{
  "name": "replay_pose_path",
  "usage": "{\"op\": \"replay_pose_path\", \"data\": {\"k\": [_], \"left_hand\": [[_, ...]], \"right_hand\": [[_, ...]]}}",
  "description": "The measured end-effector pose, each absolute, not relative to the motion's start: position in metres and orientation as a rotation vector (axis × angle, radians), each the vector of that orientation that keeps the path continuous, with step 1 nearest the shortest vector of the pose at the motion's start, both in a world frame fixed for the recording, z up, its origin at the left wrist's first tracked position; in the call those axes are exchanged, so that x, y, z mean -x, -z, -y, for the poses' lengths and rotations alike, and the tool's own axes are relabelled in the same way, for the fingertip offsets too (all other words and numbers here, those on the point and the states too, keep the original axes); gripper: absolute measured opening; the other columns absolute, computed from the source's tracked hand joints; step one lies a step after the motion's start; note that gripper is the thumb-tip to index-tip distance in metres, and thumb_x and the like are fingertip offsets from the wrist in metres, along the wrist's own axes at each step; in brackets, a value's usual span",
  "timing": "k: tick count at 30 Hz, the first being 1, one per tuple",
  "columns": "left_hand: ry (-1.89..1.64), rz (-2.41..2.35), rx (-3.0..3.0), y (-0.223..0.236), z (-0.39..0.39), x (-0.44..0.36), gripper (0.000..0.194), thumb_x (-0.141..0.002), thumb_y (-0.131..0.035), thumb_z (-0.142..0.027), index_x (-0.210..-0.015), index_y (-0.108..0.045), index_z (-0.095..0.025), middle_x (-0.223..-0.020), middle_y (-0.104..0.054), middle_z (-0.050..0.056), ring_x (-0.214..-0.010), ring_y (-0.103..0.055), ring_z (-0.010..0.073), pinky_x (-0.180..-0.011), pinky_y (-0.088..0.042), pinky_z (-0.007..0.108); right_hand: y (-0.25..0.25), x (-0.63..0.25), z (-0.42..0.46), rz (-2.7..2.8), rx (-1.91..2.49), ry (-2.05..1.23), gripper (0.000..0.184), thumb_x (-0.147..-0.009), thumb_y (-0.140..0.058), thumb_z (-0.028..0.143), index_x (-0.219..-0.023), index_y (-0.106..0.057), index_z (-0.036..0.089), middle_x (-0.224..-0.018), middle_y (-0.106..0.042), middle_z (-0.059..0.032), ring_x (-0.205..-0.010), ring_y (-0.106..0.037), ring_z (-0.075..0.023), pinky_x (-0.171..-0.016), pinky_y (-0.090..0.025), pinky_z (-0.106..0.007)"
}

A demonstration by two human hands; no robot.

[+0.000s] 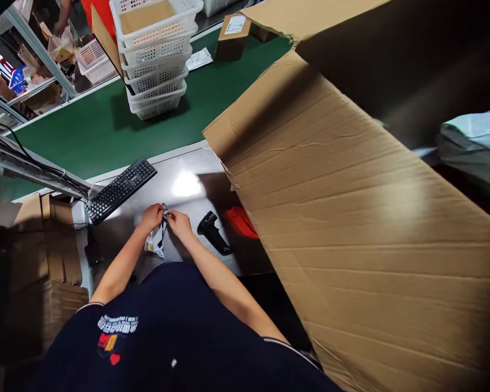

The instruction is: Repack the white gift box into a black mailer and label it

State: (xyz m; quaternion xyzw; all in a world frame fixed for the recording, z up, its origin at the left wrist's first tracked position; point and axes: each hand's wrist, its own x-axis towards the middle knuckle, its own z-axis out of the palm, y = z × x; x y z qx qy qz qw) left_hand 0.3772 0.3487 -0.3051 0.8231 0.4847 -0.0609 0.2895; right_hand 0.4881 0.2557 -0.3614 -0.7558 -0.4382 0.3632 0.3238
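Over the grey metal table [169, 182], my left hand [152, 218] and my right hand [179, 224] are close together at the top of a small plastic bag [157, 240]. Fingers of both hands are closed in a pinch on its gathered upper end. The bag looks clear and whitish, with dark and yellowish parts; what it contains is too small to make out. A black barcode scanner [214, 233] lies just right of my right hand. Beyond my left hand is a black keyboard [121, 190], set at a slant.
A large cardboard box [351, 218] with open flaps fills the right side. Behind the table runs a green conveyor belt [81, 139] carrying stacked white baskets [157, 60] and a small carton [233, 38]. A red item [243, 222] lies by the box. Flattened cardboard [61, 239] stands at left.
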Motion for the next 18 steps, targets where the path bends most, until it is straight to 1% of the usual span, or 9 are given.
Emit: {"op": "replay_pose_path", "data": {"k": [3,6,8,11,13,15,17,18], "left_hand": [[0.05,-1.278,-2.107,0.307,-0.347,-0.369,0.023,-0.098,-0.05,-0.018,-0.109,-0.07,-0.019,-0.114,-0.077,0.008,-0.109,-0.071,0.0209,-0.1,-0.054,0.033],[-0.056,-1.247,-2.001,0.309,-0.35,-0.361,0.016,-0.096,-0.054,-0.019,-0.102,-0.069,-0.02,-0.104,-0.077,0.004,-0.098,-0.071,0.0178,-0.092,-0.055,0.029],[-0.129,-1.217,-1.931,0.311,-0.353,-0.356,0.011,-0.093,-0.057,-0.02,-0.097,-0.068,-0.02,-0.099,-0.076,0.004,-0.095,-0.071,0.0172,-0.09,-0.055,0.029],[-0.226,-1.155,-1.82,0.311,-0.359,-0.35,0.008,-0.091,-0.061,-0.024,-0.092,-0.067,-0.018,-0.091,-0.073,0.003,-0.088,-0.069,0.0171,-0.086,-0.054,0.029],[-0.282,-1.113,-1.743,0.309,-0.362,-0.345,0.013,-0.089,-0.066,-0.031,-0.089,-0.067,-0.018,-0.087,-0.072,0.003,-0.083,-0.067,0.0168,-0.083,-0.053,0.03],[-0.341,-1.086,-1.669,0.306,-0.366,-0.338,0.025,-0.084,-0.074,-0.042,-0.086,-0.067,-0.018,-0.083,-0.07,0.003,-0.078,-0.064,0.0164,-0.079,-0.052,0.03],[-0.407,-1.077,-1.596,0.303,-0.369,-0.328,0.038,-0.076,-0.08,-0.053,-0.083,-0.067,-0.018,-0.081,-0.068,0.003,-0.075,-0.061,0.0163,-0.073,-0.05,0.029],[-0.443,-1.08,-1.559,0.302,-0.37,-0.323,0.044,-0.072,-0.082,-0.058,-0.082,-0.067,-0.018,-0.08,-0.067,0.003,-0.073,-0.06,0.0161,-0.071,-0.049,0.029]], "right_hand": [[0.354,-0.485,-0.257,1.203,1.917,-0.966,0.026,-0.092,-0.058,0.015,-0.109,-0.078,0.021,-0.11,-0.081,-0.0084,-0.105,-0.073,-0.0237,-0.098,-0.053,-0.034],[0.349,-0.483,-0.259,1.217,1.846,-0.969,0.027,-0.092,-0.058,0.014,-0.11,-0.077,0.022,-0.118,-0.079,-0.0083,-0.112,-0.072,-0.0236,-0.103,-0.052,-0.034],[0.348,-0.481,-0.261,1.186,1.815,-0.98,0.029,-0.093,-0.058,0.014,-0.114,-0.077,0.022,-0.118,-0.079,-0.0081,-0.109,-0.073,-0.0227,-0.101,-0.054,-0.034],[0.347,-0.476,-0.264,1.126,1.775,-1.003,0.029,-0.094,-0.058,0.014,-0.117,-0.075,0.019,-0.107,-0.081,-0.008,-0.096,-0.075,-0.0206,-0.092,-0.057,-0.031],[0.346,-0.472,-0.266,1.112,1.744,-1.0,0.026,-0.094,-0.058,0.015,-0.113,-0.076,0.018,-0.101,-0.08,-0.0069,-0.093,-0.075,-0.0204,-0.091,-0.057,-0.03],[0.344,-0.468,-0.268,1.113,1.715,-0.986,0.023,-0.094,-0.059,0.016,-0.109,-0.076,0.019,-0.099,-0.078,-0.0057,-0.095,-0.073,-0.0206,-0.093,-0.055,-0.032],[0.343,-0.464,-0.271,1.101,1.696,-0.976,0.024,-0.092,-0.063,0.017,-0.113,-0.074,0.019,-0.106,-0.075,-0.0068,-0.098,-0.071,-0.0199,-0.095,-0.055,-0.032],[0.343,-0.463,-0.272,1.086,1.695,-0.975,0.029,-0.091,-0.067,0.019,-0.119,-0.071,0.017,-0.112,-0.073,-0.0087,-0.099,-0.07,-0.0196,-0.094,-0.055,-0.031]]}}
